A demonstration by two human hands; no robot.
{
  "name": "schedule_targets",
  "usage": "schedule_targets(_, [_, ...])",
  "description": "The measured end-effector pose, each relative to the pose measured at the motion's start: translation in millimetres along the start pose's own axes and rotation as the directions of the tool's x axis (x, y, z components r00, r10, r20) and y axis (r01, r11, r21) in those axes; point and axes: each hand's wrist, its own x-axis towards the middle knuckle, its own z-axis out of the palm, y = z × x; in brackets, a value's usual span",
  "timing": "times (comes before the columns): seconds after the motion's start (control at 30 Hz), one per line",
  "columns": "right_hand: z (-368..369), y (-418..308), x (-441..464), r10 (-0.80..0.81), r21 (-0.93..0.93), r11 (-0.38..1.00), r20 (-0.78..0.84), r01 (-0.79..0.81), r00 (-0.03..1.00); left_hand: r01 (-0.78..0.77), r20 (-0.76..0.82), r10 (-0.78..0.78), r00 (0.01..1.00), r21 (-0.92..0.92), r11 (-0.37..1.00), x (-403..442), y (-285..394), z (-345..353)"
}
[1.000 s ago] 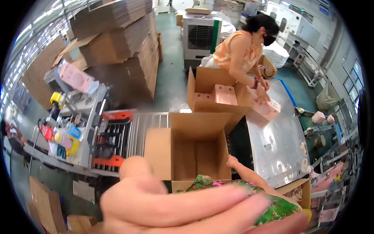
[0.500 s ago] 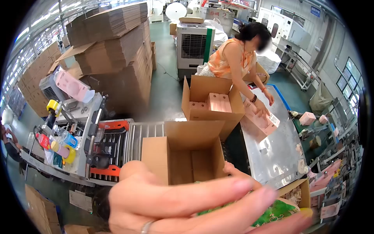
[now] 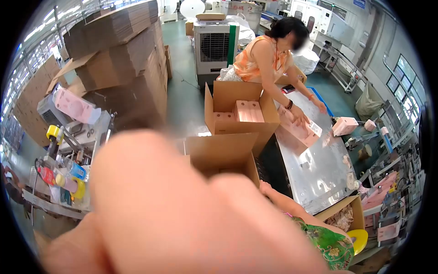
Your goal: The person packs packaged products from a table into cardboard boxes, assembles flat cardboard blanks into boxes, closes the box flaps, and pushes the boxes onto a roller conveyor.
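My left hand [image 3: 182, 205] looms very close to the lens, large and blurred, and covers the lower middle of the view. Its fingertips are out of sight, so their pose is unclear. Behind it stands an open cardboard box [image 3: 222, 148] with its far flap up; the hand hides most of its inside. My right hand [image 3: 267, 187] is at the right edge of that box, fingers at its rim, partly hidden. The right arm comes out of a green floral sleeve [image 3: 331, 246].
A co-worker [image 3: 264, 55] handles a pink carton [image 3: 303, 132] on the metal table [image 3: 319, 182]. Beyond my box, another cardboard box [image 3: 242, 129] holds several pink cartons [image 3: 248, 111]. Flattened cardboard [image 3: 123, 59] is stacked at left, near a bench with bottles [image 3: 75, 169].
My left hand has come closer to the lens and now hides the roller conveyor and more of the box. The view has shifted slightly. The right hand stays at the box edge.
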Motion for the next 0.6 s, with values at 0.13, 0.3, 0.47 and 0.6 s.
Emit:
schedule_targets(0.13, [0,-2,-1,0.011,0.034,0.999,-0.017,-0.011,1.0,-0.111,0.011,0.11,0.994,0.121,0.986,4,-18,0])
schedule_targets(0.3, [5,4,2,-0.009,-0.022,1.0,-0.019,0.009,1.0,-0.299,0.026,0.312,0.95,0.371,0.879,3,-31,1])
schedule_targets(0.47, [5,1,4,0.026,0.062,0.998,-0.014,-0.025,1.0,-0.457,0.107,0.511,0.853,0.625,0.633,1,-43,1])
schedule_targets(0.6, [4,-1,5,0.027,0.055,0.998,-0.005,-0.027,1.0,-0.513,0.157,0.613,0.774,0.723,0.463,-4,-48,6])
